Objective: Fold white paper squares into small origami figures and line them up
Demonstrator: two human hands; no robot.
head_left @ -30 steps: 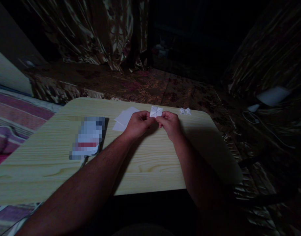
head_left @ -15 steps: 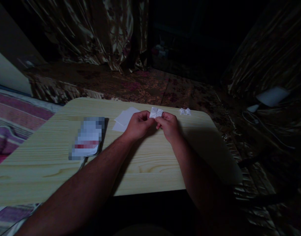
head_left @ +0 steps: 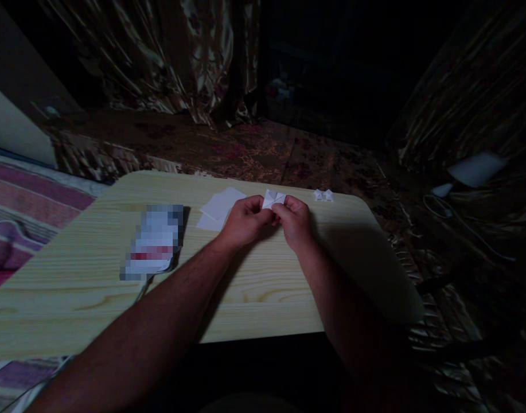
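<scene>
Between both hands, over the far part of the table, is a small folded square of white paper (head_left: 273,198) with diagonal creases. My left hand (head_left: 246,219) pinches its left and near side. My right hand (head_left: 295,221) grips the right side, its thumb lying across the lower part of the paper. The fingers behind the paper are hidden. Just left of my left hand lie a few loose white paper sheets (head_left: 217,207), overlapping. Off to the right, near the far table edge, sit small folded white paper pieces (head_left: 323,195).
A pale wood-grain table (head_left: 263,287) with rounded corners carries everything. At its left lies a blurred-out phone-like device (head_left: 155,241) with a white cable (head_left: 143,287). Patterned curtains (head_left: 211,63) hang beyond. A white lamp-like object (head_left: 476,168) stands at right, off the table.
The folded paper has shifted slightly right and toward me. My right thumb has moved further over it, and the right fingers seen below it are now tucked behind.
</scene>
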